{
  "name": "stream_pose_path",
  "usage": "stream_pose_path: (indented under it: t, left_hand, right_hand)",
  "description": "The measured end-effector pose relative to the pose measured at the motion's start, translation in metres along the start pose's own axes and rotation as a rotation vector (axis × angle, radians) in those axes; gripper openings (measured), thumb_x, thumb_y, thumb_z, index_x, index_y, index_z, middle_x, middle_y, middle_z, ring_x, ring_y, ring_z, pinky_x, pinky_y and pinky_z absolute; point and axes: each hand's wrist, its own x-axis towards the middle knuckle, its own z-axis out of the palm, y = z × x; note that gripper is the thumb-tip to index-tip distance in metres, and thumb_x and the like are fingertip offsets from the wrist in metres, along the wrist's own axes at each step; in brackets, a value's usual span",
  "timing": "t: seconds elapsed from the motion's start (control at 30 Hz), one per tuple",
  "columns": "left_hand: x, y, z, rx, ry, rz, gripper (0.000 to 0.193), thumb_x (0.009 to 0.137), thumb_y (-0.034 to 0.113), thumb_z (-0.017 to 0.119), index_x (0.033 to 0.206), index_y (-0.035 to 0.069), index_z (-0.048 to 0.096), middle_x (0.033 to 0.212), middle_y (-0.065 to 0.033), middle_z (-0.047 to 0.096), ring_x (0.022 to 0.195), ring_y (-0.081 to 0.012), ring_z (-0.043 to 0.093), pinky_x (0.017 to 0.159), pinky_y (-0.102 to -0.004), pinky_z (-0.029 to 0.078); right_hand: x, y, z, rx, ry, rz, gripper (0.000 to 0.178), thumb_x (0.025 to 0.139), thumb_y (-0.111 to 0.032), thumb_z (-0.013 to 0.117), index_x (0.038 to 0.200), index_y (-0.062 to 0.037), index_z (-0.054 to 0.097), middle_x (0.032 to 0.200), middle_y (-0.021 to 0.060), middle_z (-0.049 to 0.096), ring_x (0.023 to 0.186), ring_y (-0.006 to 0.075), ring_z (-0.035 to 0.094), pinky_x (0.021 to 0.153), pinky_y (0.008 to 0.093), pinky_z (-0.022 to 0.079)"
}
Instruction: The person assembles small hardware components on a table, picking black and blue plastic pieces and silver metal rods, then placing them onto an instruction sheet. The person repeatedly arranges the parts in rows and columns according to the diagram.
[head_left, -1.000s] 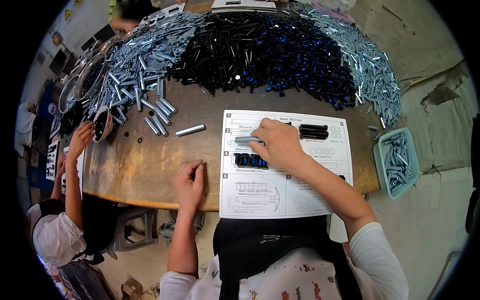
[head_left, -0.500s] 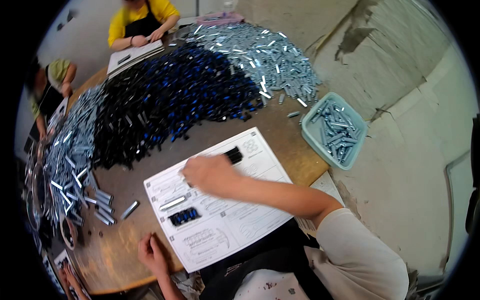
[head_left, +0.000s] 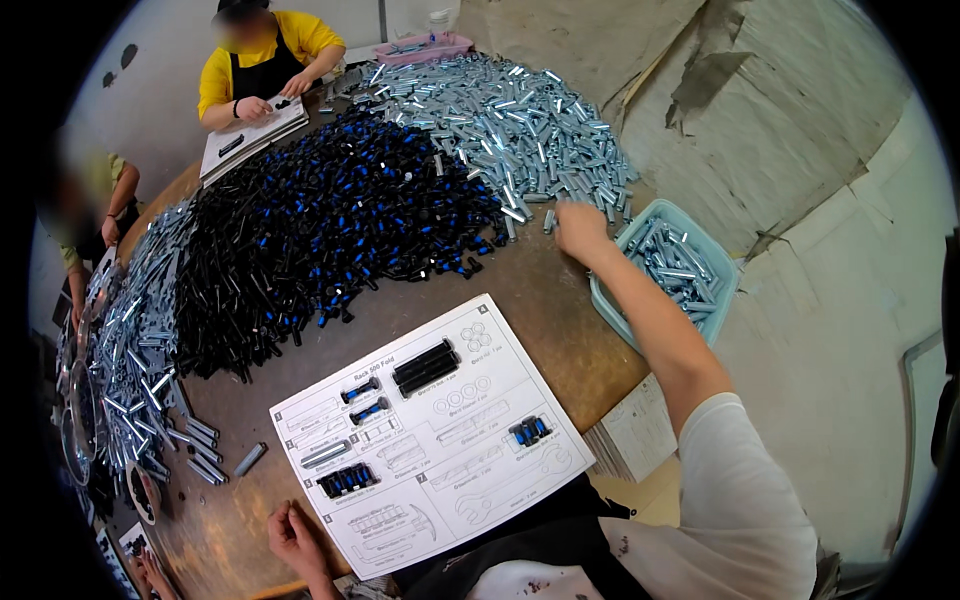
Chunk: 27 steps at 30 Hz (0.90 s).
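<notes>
Beside smooth, shiny metal cylinders point(head_left: 525, 140), the right hand point(head_left: 582, 232) bends (grip: cannot tell); left hand point(head_left: 293, 537) rests half-spread

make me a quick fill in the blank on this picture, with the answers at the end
1. The right hand is at the edge of the pile of ____-coloured tubes.
2. The left hand is beside the ____ side of the printed sheet.
3. Many bolts in the dark pile have ____ bands.
4. The tray beyond the tubes is ____.

Missing words: silver; left; blue; pink.
</notes>
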Motion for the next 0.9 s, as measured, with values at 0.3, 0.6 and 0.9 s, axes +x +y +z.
stream_pose_path:
  t: [0.3, 0.6, 0.9]
  left_hand:
    - [0.004, 0.013, 0.002, 0.084, -0.008, 0.024, 0.013, 0.096, 0.003, 0.06, 0.103, -0.005, 0.067, 0.094, -0.0069, 0.065, 0.086, -0.0125, 0.061, 0.078, -0.0254, 0.049]
    - [-0.001, 0.022, 0.001, 0.032, 0.02, -0.014, 0.013, 0.095, 0.004, 0.061, 0.102, -0.005, 0.068, 0.091, -0.0073, 0.064, 0.084, -0.0136, 0.061, 0.075, -0.026, 0.049]
    - [0.004, 0.035, 0.0, 0.095, 0.005, 0.014, 0.011, 0.092, 0.002, 0.062, 0.098, -0.003, 0.069, 0.084, -0.0099, 0.063, 0.078, -0.0174, 0.06, 0.074, -0.0282, 0.048]
  right_hand:
    - [0.044, -0.02, 0.01, 0.146, -0.068, 0.284, 0.027, 0.081, -0.019, 0.064, 0.099, -0.001, 0.073, 0.107, 0.0215, 0.071, 0.104, 0.0375, 0.068, 0.085, 0.0456, 0.056]
    - [0.085, -0.018, 0.031, 0.26, -0.103, 0.424, 0.033, 0.075, -0.02, 0.07, 0.101, 0.0005, 0.071, 0.107, 0.0218, 0.069, 0.099, 0.0356, 0.068, 0.085, 0.043, 0.055]
    - [0.046, -0.005, 0.02, 0.972, -0.176, 0.312, 0.017, 0.075, -0.013, 0.074, 0.092, -0.0071, 0.072, 0.073, 0.0021, 0.064, 0.059, 0.012, 0.058, 0.048, 0.0295, 0.049]
